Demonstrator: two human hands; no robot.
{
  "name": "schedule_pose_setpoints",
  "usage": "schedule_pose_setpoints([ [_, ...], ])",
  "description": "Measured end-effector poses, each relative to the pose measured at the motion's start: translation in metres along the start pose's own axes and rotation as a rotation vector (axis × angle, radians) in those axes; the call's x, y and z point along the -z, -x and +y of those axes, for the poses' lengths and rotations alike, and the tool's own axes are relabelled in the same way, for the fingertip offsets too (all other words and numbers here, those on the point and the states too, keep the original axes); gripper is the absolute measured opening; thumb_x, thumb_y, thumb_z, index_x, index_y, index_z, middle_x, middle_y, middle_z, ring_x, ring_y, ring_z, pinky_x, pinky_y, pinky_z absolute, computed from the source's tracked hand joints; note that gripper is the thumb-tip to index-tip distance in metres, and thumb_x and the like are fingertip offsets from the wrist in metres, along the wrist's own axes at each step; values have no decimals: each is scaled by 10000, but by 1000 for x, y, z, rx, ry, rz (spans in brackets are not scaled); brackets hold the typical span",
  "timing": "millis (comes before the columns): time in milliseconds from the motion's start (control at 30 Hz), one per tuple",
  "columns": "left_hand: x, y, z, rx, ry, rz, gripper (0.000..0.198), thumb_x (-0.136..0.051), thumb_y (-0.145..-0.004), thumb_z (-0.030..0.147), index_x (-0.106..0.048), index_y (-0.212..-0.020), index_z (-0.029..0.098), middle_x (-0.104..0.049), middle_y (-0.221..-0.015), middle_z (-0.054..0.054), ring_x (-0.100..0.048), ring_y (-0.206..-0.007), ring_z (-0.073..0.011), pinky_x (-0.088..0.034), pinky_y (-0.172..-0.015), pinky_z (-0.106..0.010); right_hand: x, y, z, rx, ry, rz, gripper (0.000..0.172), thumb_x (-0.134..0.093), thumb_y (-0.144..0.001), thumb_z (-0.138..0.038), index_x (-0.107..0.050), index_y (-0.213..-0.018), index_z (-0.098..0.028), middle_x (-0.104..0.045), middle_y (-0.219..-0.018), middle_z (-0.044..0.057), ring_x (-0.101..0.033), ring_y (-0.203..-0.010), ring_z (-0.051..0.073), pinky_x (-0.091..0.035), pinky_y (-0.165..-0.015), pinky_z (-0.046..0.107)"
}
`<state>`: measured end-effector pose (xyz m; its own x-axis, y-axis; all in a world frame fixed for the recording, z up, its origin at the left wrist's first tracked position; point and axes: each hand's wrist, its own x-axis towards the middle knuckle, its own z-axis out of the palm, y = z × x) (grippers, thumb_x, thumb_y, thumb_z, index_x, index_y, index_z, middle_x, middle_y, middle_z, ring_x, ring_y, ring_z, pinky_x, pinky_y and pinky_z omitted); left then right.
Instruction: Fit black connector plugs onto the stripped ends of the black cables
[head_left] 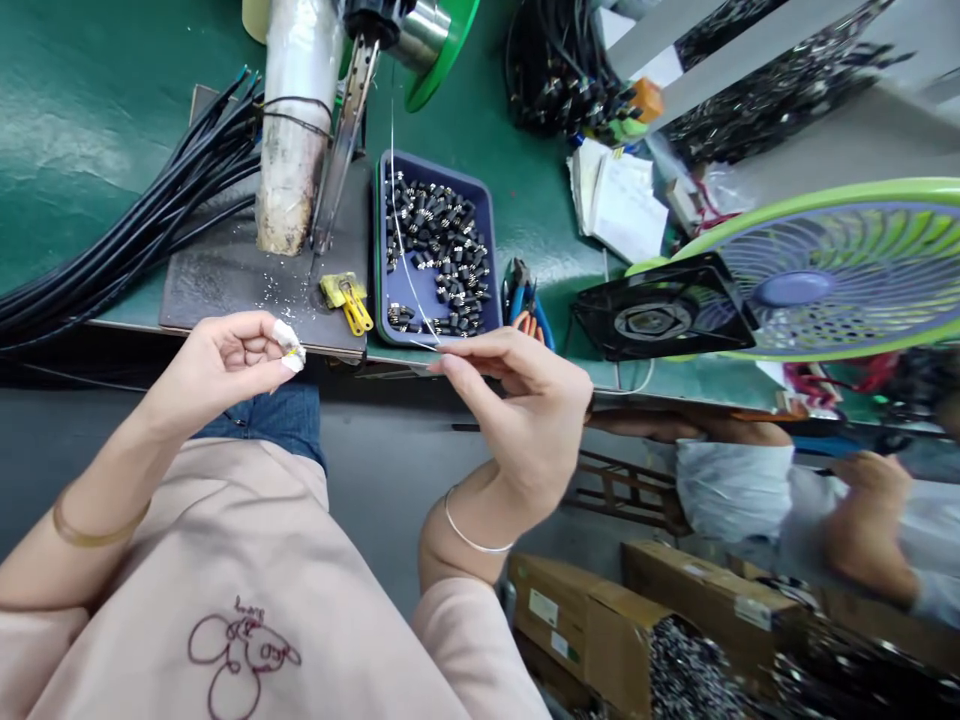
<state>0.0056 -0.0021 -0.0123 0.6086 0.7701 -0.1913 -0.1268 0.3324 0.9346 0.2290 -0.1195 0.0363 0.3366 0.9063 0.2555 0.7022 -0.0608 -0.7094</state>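
Note:
My right hand (517,410) pinches a thin silvery solder wire (398,225) between thumb and forefinger, just off the table's front edge. That wire runs up across the blue tray to a spool with a green flange (452,60). White tape wraps the thumb and forefinger tips of my left hand (225,365). Those tips are pressed together around a tiny yellowish bit that I cannot make out. Many small black connectors with metal ends (427,222) lie in the blue tray (490,235). A soldering iron (346,140) points down above the dark mat (217,270).
A whitish tube (292,130) hangs beside the iron. Black cables (142,245) lie at left. A yellow clip (352,305), pliers (527,300), papers (622,200), a small black fan (660,310) and a green fan (825,285) surround the tray. Another person's arm (870,520) is at right, near cardboard boxes (585,610).

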Motion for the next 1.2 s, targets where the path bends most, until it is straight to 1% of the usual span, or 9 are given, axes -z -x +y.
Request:
schedule_pose_setpoints([
  [167,2,0,-1,-13,-34,-10,174,-871,-571,156,-732,-675,156,-664,-610,-23,-566,-511,-85,-490,-471,-164,5,2,6,30,250,-79,96,-641,-855,-223,-653,-760,-229,-685,-728,-6,-647,-659,143,-537,-653,280],
  [300,1,3,10,-46,-185,-148,93,-854,-608,172,-783,-669,178,-745,-669,-67,-664,-568,-152,-553,-538,-215,-4,-16,35,-88,509,105,93,-604,-853,-217,-593,-760,-220,-637,-712,8,-618,-682,183,-499,-752,349],
  [467,-1,10,22,38,-180,-305,124,-873,-626,209,-758,-633,163,-717,-607,-71,-668,-525,-172,-542,-500,-231,-23,-44,74,-59,509,222,85,-600,-840,-219,-594,-756,-227,-657,-727,27,-597,-672,200,-497,-771,385],
  [633,4,13,11,71,68,-121,228,-896,-611,264,-712,-670,144,-654,-577,-39,-552,-428,-96,-380,-371,-179,-29,-57,91,-49,428,108,190,-687,-812,-289,-569,-668,-252,-631,-661,-1,-591,-620,184,-513,-731,376],
  [733,7,11,3,67,170,24,293,-913,-575,296,-676,-663,147,-607,-553,-13,-464,-385,-60,-248,-332,-155,-28,-56,77,-75,386,123,221,-694,-794,-251,-548,-629,-255,-623,-657,0,-596,-611,167,-504,-689,349],
  [800,6,9,2,63,197,80,304,-918,-552,276,-661,-655,151,-590,-553,4,-426,-381,-40,-240,-339,-151,-30,-48,57,-50,312,280,228,-708,-768,-194,-536,-633,-255,-634,-690,18,-607,-647,177,-494,-637,333],
  [933,0,6,1,39,175,69,272,-912,-555,239,-674,-649,146,-583,-552,29,-395,-404,-15,-268,-364,-137,-47,-10,4,-46,-234,378,219,-714,-803,-241,-536,-677,-243,-661,-854,1,-556,-489,85,-457,-429,260],
  [1033,-3,5,-1,23,112,43,246,-901,-577,258,-712,-678,138,-664,-647,-3,-540,-523,-54,-417,-463,-147,-72,19,-25,-83,-474,194,196,-753,-781,-201,-584,-683,-216,-665,-836,-20,-690,-613,115,-594,-544,257],
  [1200,-5,6,-5,3,30,13,237,-876,-609,276,-765,-768,140,-736,-775,-47,-640,-679,-119,-528,-618,-203,-105,33,-33,-135,-633,287,123,-636,-883,-238,-544,-804,-217,-709,-899,0,-725,-687,122,-631,-654,274],
])
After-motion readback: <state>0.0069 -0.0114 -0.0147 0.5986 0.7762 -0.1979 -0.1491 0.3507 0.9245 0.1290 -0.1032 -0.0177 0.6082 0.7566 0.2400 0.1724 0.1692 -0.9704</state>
